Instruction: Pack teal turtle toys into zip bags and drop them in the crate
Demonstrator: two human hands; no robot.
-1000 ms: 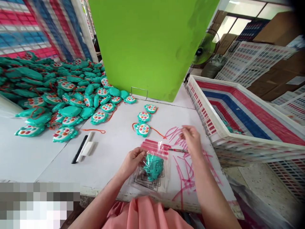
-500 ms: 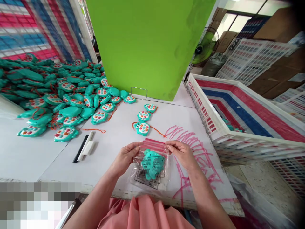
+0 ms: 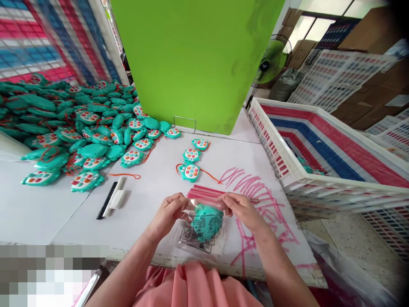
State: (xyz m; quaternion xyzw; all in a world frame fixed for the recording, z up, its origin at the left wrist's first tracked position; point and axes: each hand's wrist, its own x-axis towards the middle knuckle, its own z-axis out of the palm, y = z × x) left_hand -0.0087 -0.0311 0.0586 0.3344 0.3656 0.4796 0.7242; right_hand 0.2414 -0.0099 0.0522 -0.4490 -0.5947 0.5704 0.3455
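Between my hands is a clear plastic zip bag (image 3: 187, 243) with printed text and a barcode. Inside it sits a teal animal-shaped toy (image 3: 207, 222), its plain back facing up. My left hand (image 3: 171, 211) pinches the bag's upper left corner. At the upper right corner, my right hand (image 3: 241, 209) is closed on the same edge, the fingertips curled. Just beyond my hands, a teal toy with colored buttons (image 3: 191, 172) lies face up with an orange cord, and two more like it stand in a line behind.
A large heap of teal toys (image 3: 41, 106) covers the left side. Black and white markers (image 3: 110, 199) lie on the white table (image 3: 153, 179). A green board (image 3: 198, 64) stands at the back. At the right is a white crate (image 3: 287, 170) with a striped lining; a fan (image 3: 271, 64) stands behind.
My fingers have curled further over the bag's top edge, which has folded down toward the toy. The pink marks on the table beyond show more openly. The toy has tilted slightly.
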